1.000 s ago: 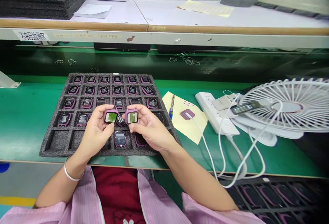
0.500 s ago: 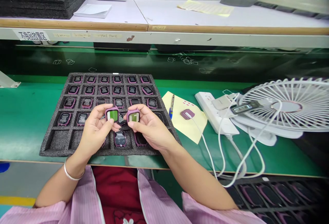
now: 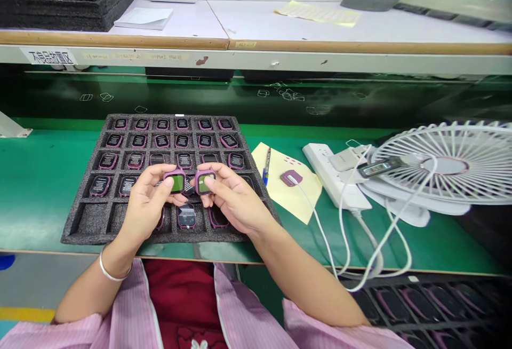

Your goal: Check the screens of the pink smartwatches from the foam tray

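Above the front rows of a black foam tray [image 3: 90, 218], both hands hold smartwatch bodies side by side. My left hand [image 3: 148, 197] is closed on a purple smartwatch [image 3: 177, 183] with a green lit screen, the thumb at its left edge. My right hand [image 3: 236, 199] grips a second purple smartwatch [image 3: 203, 183], also showing green, its thumb lying over the screen. The two watches are close but apart. Several more purple watches sit in the tray's compartments, most with white text on dark screens. One watch [image 3: 186, 215] lies in the front row below my hands.
Right of the tray lie a yellow paper [image 3: 302, 199], a pen [image 3: 266, 166] and a purple piece with a white cable [image 3: 291, 178]. Farther right are a white power strip [image 3: 334, 178] and a fan [image 3: 448, 167]. A shelf edge [image 3: 256, 58] crosses behind. Another watch tray [image 3: 424, 303] is lower right.
My right thumb has moved from the watch's lower edge up onto its screen. My left thumb has also shifted up along its watch. Both watches stay in hand.
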Demonstrator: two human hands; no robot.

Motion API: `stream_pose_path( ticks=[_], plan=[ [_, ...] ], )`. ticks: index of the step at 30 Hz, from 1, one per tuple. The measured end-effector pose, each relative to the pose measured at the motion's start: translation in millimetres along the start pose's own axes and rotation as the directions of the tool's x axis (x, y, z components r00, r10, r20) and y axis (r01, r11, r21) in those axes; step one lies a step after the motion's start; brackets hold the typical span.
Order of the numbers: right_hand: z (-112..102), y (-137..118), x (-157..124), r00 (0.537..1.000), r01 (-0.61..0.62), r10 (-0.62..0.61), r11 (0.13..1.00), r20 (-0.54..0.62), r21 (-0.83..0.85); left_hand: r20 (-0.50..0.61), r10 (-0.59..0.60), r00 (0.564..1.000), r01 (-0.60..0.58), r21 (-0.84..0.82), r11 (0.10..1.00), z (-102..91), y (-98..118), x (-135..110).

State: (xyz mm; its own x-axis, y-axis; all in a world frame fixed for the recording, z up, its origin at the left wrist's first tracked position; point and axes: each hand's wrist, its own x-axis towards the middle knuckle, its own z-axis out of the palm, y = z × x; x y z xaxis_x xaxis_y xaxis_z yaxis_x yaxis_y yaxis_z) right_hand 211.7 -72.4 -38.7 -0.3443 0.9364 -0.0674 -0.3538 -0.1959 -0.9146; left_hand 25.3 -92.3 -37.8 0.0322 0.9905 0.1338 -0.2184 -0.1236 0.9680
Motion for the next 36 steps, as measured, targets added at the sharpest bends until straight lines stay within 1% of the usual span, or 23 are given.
stream_pose_path(
  ticks=[2, 8, 13, 17, 20, 24, 27, 31, 36],
  plan=[
    [-0.8, 0.0, -0.3, 1.000, 0.004, -0.004, 1.000, 0.008, -0.004, -0.003, 0.000, 1.000, 0.000, 0.008, 1.000, -0.4, 0.1, 0.0],
    [-0.8, -0.6, -1.4, 1.000, 0.014, -0.014, 0.999, 0.019, -0.030, 0.038, 0.008, 0.999, -0.008, 0.009, 1.000, -0.5, 0.5, -0.5],
    [-0.3, 0.2, -0.4, 1.000, 0.003, -0.003, 1.000, 0.000, -0.028, 0.055, 0.000, 0.998, 0.000, 0.001, 1.000, -0.8, -0.1, -0.4],
    [-0.2, 0.6, 0.0, 0.999, 0.029, -0.030, 0.999, -0.020, -0.039, 0.029, -0.033, 0.999, 0.033, 0.000, 0.999, -1.5, -0.8, -0.3],
    [0.9, -0.6, -0.6, 0.999, 0.034, -0.035, 0.999, -0.010, -0.034, 0.023, -0.024, 0.999, 0.024, -0.008, 1.000, -2.1, -1.3, -0.5],
    [1.0, -2.5, -1.3, 1.000, 0.010, -0.010, 1.000, -0.013, -0.010, 0.040, -0.009, 0.999, 0.009, -0.006, 1.000, -2.3, -1.4, -0.9],
    [-0.5, -2.6, -0.8, 1.000, -0.017, 0.017, 0.999, -0.013, 0.027, 0.031, -0.021, 0.999, 0.022, -0.017, 1.000, -2.1, -0.9, -0.8],
    [-2.6, -1.1, -0.1, 1.000, -0.026, 0.026, 0.998, -0.002, 0.058, 0.005, -0.027, 1.000, 0.027, -0.019, 0.999, -2.0, -0.8, -0.5],
    [-2.2, -0.3, -1.5, 0.999, -0.008, 0.006, 0.999, 0.049, 0.045, 0.046, -0.014, 0.999, 0.015, -0.011, 1.000, -1.4, -1.6, -0.5]
  ],
)
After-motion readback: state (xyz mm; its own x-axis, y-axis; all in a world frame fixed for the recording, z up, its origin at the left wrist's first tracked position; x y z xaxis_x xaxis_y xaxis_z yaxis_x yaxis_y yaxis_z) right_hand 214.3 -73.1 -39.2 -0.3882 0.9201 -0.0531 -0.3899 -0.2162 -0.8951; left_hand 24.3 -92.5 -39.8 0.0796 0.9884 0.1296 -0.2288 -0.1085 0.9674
